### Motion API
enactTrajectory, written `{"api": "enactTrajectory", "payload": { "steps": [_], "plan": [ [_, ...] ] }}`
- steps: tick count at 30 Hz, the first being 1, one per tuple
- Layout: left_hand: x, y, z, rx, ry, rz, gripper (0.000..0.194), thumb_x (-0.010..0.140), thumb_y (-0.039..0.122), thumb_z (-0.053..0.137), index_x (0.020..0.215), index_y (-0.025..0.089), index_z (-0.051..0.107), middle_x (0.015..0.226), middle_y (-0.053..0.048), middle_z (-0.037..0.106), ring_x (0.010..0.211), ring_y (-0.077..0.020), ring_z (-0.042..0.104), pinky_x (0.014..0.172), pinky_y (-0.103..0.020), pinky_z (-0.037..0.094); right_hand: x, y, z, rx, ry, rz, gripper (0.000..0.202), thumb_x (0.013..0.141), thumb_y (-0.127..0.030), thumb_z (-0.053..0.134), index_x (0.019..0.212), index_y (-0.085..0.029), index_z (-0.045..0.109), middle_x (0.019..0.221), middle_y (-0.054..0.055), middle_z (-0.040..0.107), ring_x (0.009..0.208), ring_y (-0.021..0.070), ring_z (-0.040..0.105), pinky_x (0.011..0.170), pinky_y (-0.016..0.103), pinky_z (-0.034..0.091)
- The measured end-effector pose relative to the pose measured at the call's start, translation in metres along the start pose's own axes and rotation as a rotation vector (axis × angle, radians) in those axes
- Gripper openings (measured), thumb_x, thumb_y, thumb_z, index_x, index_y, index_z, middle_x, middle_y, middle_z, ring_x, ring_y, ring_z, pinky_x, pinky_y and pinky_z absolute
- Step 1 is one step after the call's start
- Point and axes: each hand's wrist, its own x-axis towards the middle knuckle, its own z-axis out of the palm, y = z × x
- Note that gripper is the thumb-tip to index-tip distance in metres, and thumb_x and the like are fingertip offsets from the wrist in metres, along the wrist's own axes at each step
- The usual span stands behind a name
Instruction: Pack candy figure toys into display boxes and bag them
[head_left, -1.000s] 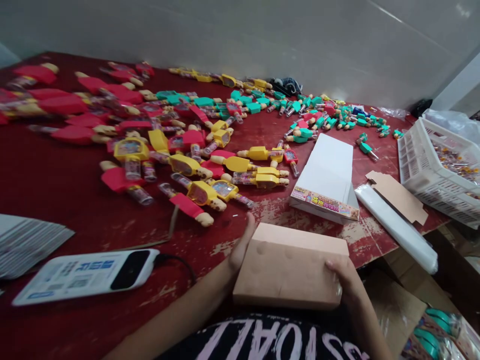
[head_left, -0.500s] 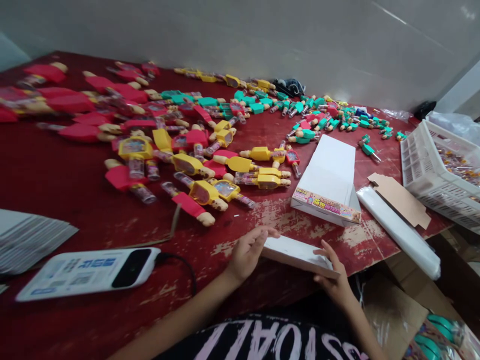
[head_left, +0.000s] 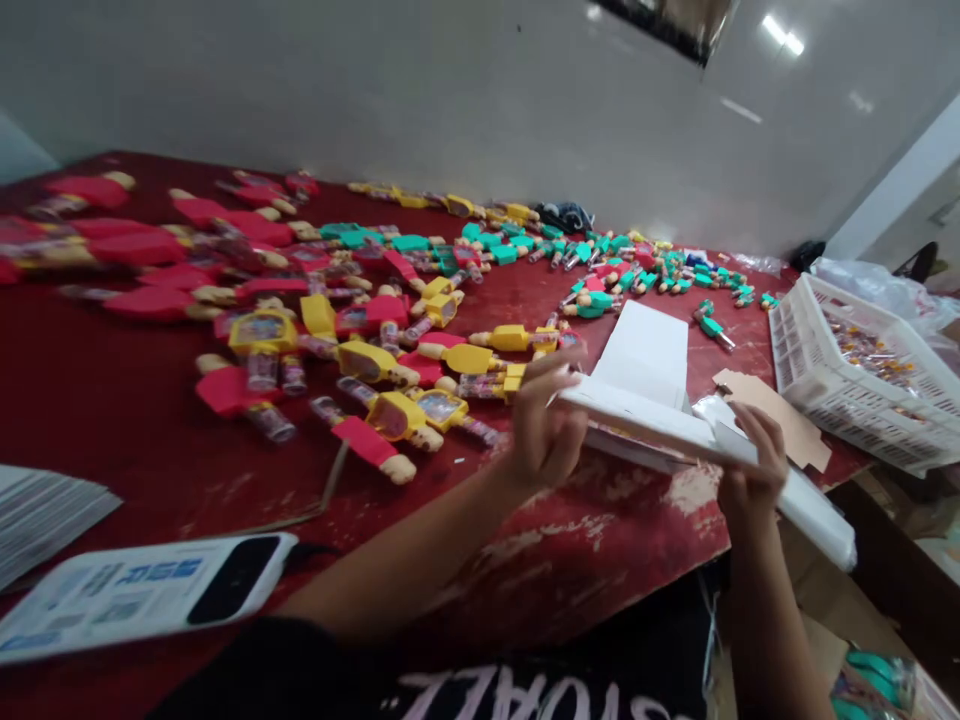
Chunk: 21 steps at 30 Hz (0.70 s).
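A flat white cardboard piece (head_left: 652, 415) is held up above the red table, slanting down to the right. My left hand (head_left: 546, 420) grips its left end with curled fingers. Its right end is pinched in my right hand (head_left: 754, 465). Behind it stands a white box (head_left: 643, 345) with a raised panel; the held cardboard covers most of the box's front. Many yellow toys (head_left: 371, 360), red toys (head_left: 146, 245) and green toys (head_left: 592, 303) with clear tubes lie to the left and behind.
A white plastic basket (head_left: 862, 400) of small wrapped items stands at the right. Brown cardboard (head_left: 787, 420) and a rolled clear plastic (head_left: 817, 515) lie near it. At the lower left are a white device (head_left: 142, 590) and a stack of cards (head_left: 52, 515).
Both hands have lifted the white cardboard piece up and to the right, and it now overlaps the box. My fingers have closed more tightly on its ends. The view has shifted slightly.
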Motion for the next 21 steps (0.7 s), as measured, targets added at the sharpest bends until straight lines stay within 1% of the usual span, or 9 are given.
{"api": "enactTrajectory", "payload": {
  "steps": [3,5,7,11,13,15,17,19,21],
  "plan": [
    [0.034,-0.034,0.038,0.116,-0.072,0.100,0.048,0.089,0.053,0.037,0.122,0.017,0.037,0.126,-0.017,0.045,0.124,-0.0255,0.042,0.110,-0.046,0.031,0.016,0.039,0.024,-0.094,-0.069,0.152,0.075,0.083,-0.071,0.036,0.122,-0.012,0.058,0.108,0.017,0.061,0.104,0.0312,0.057,0.088,0.049,0.046],
    [0.043,-0.054,0.055,0.164,-0.114,0.143,0.047,0.089,0.047,0.040,0.124,0.015,0.036,0.130,-0.019,0.041,0.128,-0.0279,0.038,0.110,-0.049,0.031,0.017,0.058,0.038,-0.138,-0.087,0.279,0.076,0.082,-0.072,0.035,0.122,-0.011,0.056,0.109,0.018,0.061,0.105,0.0305,0.057,0.089,0.047,0.046],
    [0.040,-0.072,0.062,0.223,-0.130,0.156,0.045,0.090,0.041,0.041,0.127,0.015,0.034,0.137,-0.021,0.031,0.135,-0.0308,0.029,0.110,-0.052,0.030,0.016,0.070,0.048,-0.200,-0.116,0.382,0.077,0.082,-0.072,0.033,0.122,-0.011,0.055,0.113,0.019,0.061,0.106,0.0306,0.058,0.087,0.044,0.047],
    [0.026,-0.093,0.061,0.346,-0.138,0.131,0.048,0.089,0.032,0.047,0.131,0.018,0.029,0.146,-0.021,0.012,0.141,-0.0338,0.013,0.111,-0.055,0.028,0.021,0.073,0.058,-0.270,-0.224,0.470,0.071,0.090,-0.059,0.031,0.135,-0.006,0.040,0.083,0.014,0.068,0.075,0.0276,0.066,0.062,0.036,0.049],
    [0.022,-0.095,0.059,0.400,-0.170,0.120,0.053,0.086,0.031,0.055,0.131,0.018,0.030,0.148,-0.021,0.008,0.142,-0.0342,0.010,0.112,-0.054,0.027,0.028,0.070,0.063,-0.302,-0.307,0.469,0.066,0.093,-0.050,0.030,0.142,-0.006,0.028,0.076,0.011,0.067,0.067,0.0267,0.066,0.059,0.035,0.048],
    [0.020,-0.094,0.057,0.452,-0.222,0.108,0.059,0.080,0.032,0.064,0.130,0.019,0.035,0.149,-0.019,0.008,0.142,-0.0358,0.008,0.114,-0.053,0.025,0.034,0.065,0.069,-0.339,-0.404,0.440,0.057,0.094,-0.040,0.026,0.143,-0.010,0.029,0.092,0.015,0.068,0.079,0.0264,0.067,0.068,0.036,0.048],
    [0.020,-0.091,0.055,0.505,-0.273,0.084,0.067,0.072,0.033,0.073,0.129,0.019,0.039,0.150,-0.018,0.011,0.141,-0.0386,0.006,0.114,-0.054,0.023,0.035,0.061,0.073,-0.374,-0.521,0.404,0.051,0.095,-0.034,0.024,0.139,-0.013,0.037,0.112,0.017,0.064,0.096,0.0259,0.064,0.079,0.037,0.047],
    [0.019,-0.089,0.052,0.559,-0.311,0.048,0.072,0.068,0.033,0.077,0.129,0.020,0.042,0.151,-0.017,0.012,0.141,-0.0401,0.005,0.113,-0.056,0.024,0.033,0.056,0.073,-0.408,-0.662,0.380,0.053,0.091,-0.039,0.036,0.136,-0.012,0.042,0.118,0.020,0.061,0.102,0.0282,0.062,0.083,0.039,0.046],
    [0.018,-0.086,0.050,0.609,-0.349,0.005,0.072,0.068,0.035,0.076,0.130,0.021,0.042,0.151,-0.016,0.012,0.141,-0.0401,0.008,0.111,-0.056,0.028,0.028,0.052,0.069,-0.444,-0.809,0.369,0.068,0.079,-0.048,0.058,0.133,-0.009,0.046,0.110,0.022,0.063,0.099,0.0334,0.062,0.081,0.043,0.047]
  ]
}}
